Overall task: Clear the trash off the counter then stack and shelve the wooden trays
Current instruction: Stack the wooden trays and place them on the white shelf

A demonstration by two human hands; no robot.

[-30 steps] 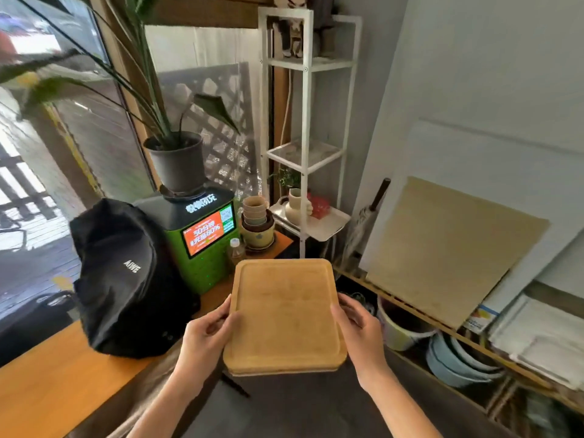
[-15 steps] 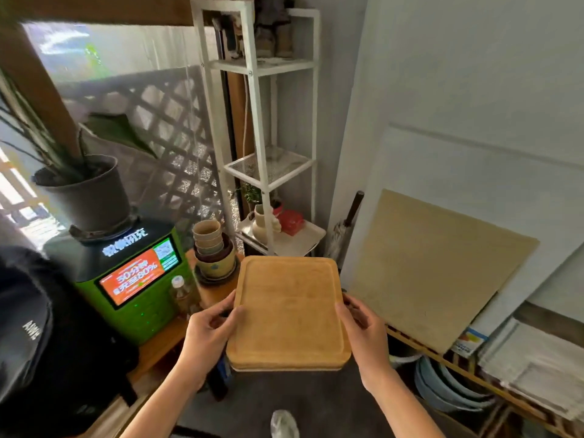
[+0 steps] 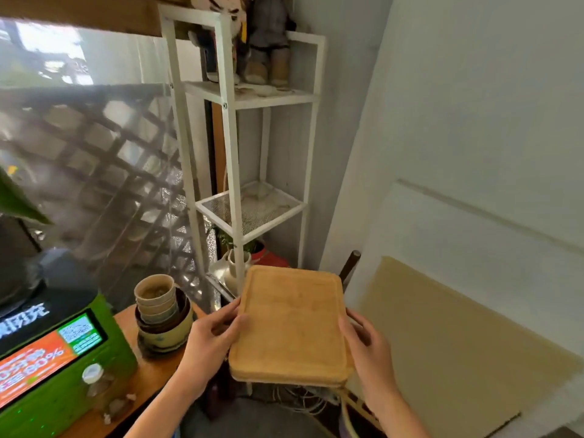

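Your left hand (image 3: 208, 346) grips the left edge of the stacked wooden trays (image 3: 290, 324), thumb on top, fingers curled under. Your right hand (image 3: 368, 352) clamps the right edge the same way. Trays sit lower centre of the frame, held level in the air, at least two layers visible along the near edge.

Far left, lower corner: green machine (image 3: 60, 358) with a lit orange-and-green screen, dark top. A small clear bottle with a white cap (image 3: 94, 379) stands just in front of it on the wooden counter (image 3: 148, 380).

Right of that, still on the counter: stack of paper cups nested inside ceramic bowls (image 3: 162, 314), near your left hand but apart from it.

Centre: tall white metal shelf unit (image 3: 234, 172). Top tier holds a doll figure (image 3: 262, 36). Middle tier is bare mesh. Lower tier, just behind the far edge of the trays, holds a pale pitcher (image 3: 234, 267) and something red, partly hidden.

Right of centre: dark stick handle (image 3: 350, 263) leaning by the wall, just beyond the trays' far right corner.

Right side: tan board (image 3: 458, 349) leaning against a white panel (image 3: 474, 232).

Below the trays: tangled cords (image 3: 300, 399).
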